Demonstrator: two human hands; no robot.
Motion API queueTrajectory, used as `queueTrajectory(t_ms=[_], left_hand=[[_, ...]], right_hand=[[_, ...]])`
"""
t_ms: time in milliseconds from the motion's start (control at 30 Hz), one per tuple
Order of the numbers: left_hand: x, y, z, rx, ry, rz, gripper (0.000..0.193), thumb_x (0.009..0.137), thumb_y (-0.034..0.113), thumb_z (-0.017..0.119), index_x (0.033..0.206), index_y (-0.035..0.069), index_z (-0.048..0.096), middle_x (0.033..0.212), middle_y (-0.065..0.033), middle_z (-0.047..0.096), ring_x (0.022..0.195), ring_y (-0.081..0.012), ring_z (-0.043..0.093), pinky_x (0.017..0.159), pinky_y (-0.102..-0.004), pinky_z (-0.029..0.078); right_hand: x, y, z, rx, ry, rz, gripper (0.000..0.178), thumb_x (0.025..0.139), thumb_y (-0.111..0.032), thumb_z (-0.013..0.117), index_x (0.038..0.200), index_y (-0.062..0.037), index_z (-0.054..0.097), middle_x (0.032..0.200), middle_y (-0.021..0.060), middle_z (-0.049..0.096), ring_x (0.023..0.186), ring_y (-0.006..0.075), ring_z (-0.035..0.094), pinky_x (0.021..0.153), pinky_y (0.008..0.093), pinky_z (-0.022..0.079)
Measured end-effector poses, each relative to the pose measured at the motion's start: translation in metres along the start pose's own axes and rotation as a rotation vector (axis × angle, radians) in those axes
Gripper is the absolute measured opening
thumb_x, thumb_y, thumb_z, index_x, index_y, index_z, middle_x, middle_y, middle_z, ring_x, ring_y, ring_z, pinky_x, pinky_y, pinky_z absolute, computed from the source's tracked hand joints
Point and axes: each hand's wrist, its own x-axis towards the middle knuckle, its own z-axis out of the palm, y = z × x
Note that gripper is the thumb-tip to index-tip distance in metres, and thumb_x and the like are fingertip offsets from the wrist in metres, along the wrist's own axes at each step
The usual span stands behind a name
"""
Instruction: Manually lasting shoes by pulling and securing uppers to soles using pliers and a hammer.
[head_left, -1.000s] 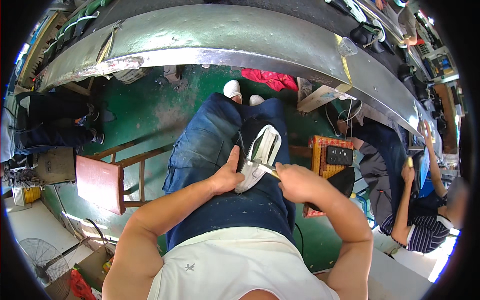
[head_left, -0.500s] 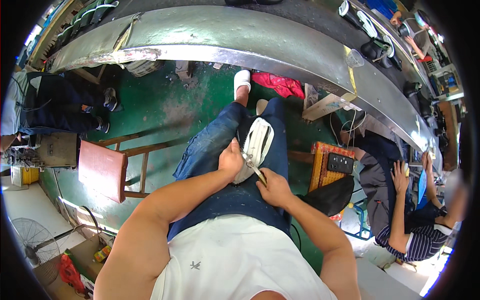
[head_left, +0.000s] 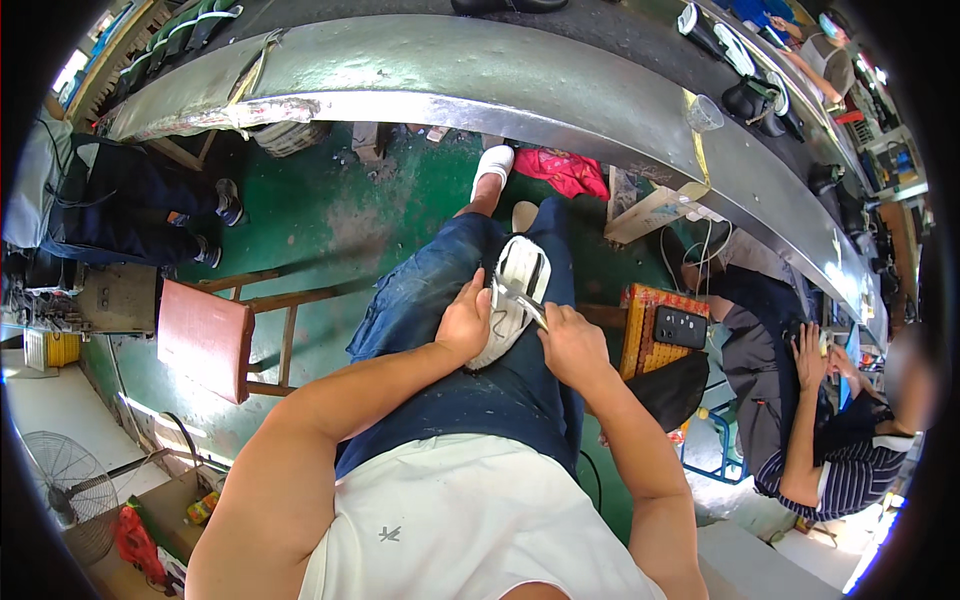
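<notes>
A white shoe upper (head_left: 495, 347) lies bottom side up across my thighs, its edge folded in round a pale sole with a dark line along one side. My left hand (head_left: 464, 322) grips the shoe upper from its left side, thumb pointing up along the rim. In my right hand (head_left: 574, 346) is a pair of metal pliers (head_left: 524, 301), closed round the handles. The jaws reach to the shoe's left rim, close by my left fingertips; what they pinch there is too small to make out.
A long metal-edged conveyor bench (head_left: 420, 105) curves across ahead, carrying several shoes. To my left stands a stool with a reddish seat (head_left: 203, 338). At right, a black phone (head_left: 681, 326) rests on a woven seat (head_left: 640, 340), and a co-worker (head_left: 830, 440) sits beyond.
My right hand and the pliers have moved up and right, swinging the pliers to the shoe's left rim. My left hand has slid slightly. My white-shod foot has shifted right.
</notes>
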Motion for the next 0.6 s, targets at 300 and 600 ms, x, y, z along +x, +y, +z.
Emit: queueTrajectory(t_ms=[300, 600], left_hand=[[0.001, 0.031, -0.030, 0.413, -0.375, 0.147, 0.060, 0.108, 0.033, 0.044, 0.165, 0.032, 0.025, 0.163, -0.0410, 0.014, 0.094, -0.0528, 0.070, 0.092, -0.0492, 0.058], [0.017, 0.044, -0.041, 0.472, -0.517, 0.080, 0.060, 0.108, 0.033, 0.044, 0.165, 0.028, 0.025, 0.160, -0.0464, 0.010, 0.097, -0.0520, 0.070, 0.098, -0.0500, 0.055]], right_hand=[[0.013, 0.060, -0.025, 0.469, -0.444, 0.129, 0.025, 0.093, -0.023, 0.071, 0.104, -0.0019, 0.064, 0.092, 0.0185, 0.072, 0.083, 0.0316, 0.072, 0.078, 0.0418, 0.058], [0.050, 0.025, -0.029, 0.399, -0.091, 0.004, 0.040, 0.109, -0.035, 0.047, 0.105, 0.0035, 0.059, 0.087, 0.0271, 0.068, 0.087, 0.0467, 0.067, 0.079, 0.0531, 0.050]])
